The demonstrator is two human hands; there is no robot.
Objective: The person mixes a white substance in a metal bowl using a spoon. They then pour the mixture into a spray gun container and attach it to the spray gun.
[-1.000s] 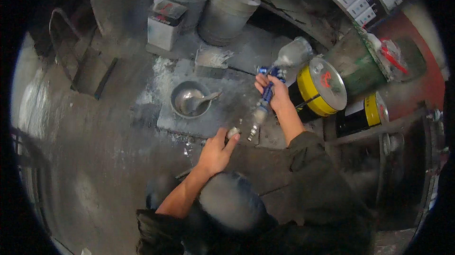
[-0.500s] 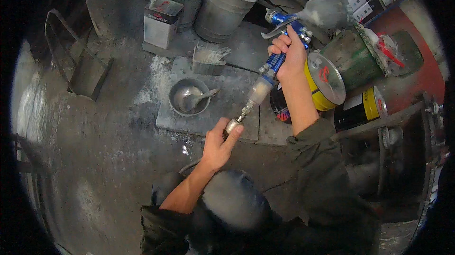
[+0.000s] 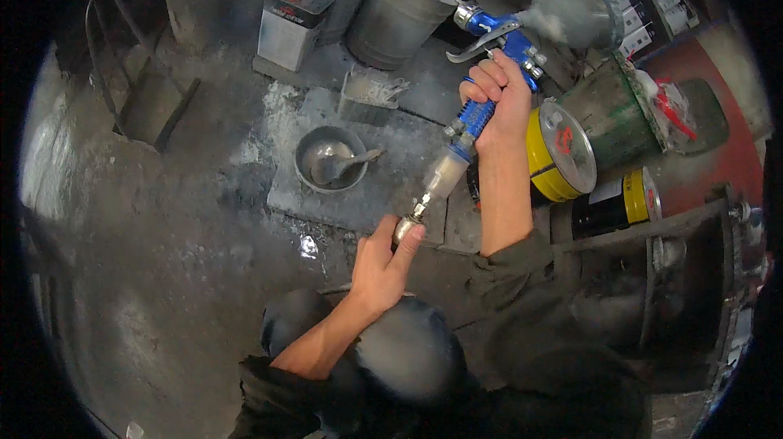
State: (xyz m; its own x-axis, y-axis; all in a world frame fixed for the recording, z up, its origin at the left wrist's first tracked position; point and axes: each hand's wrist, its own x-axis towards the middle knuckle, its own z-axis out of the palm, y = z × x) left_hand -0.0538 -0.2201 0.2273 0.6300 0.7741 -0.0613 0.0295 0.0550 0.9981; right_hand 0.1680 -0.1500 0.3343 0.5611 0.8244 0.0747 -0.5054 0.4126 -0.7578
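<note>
My right hand is closed round the blue handle of a spray gun, below its trigger. A grey paint cup sits on the gun, tilted over to the right. From the handle's lower end runs a clear air filter with a metal plug at its tip. My left hand grips a metal hose coupler between thumb and fingers, right at that plug. Whether the two are locked together I cannot tell. Most of the hose is hidden by my hand and forearm.
Left of the gun, a grey bowl with a scoop rests on a dusty slab. Behind stand a square tin and metal drums. Yellow-and-black cans and a green bin are at the right. A metal frame stands far left.
The view has shifted slightly. Both hands keep their grips, on the gun and the coupler, and the gun's lower end stays at the coupler.
</note>
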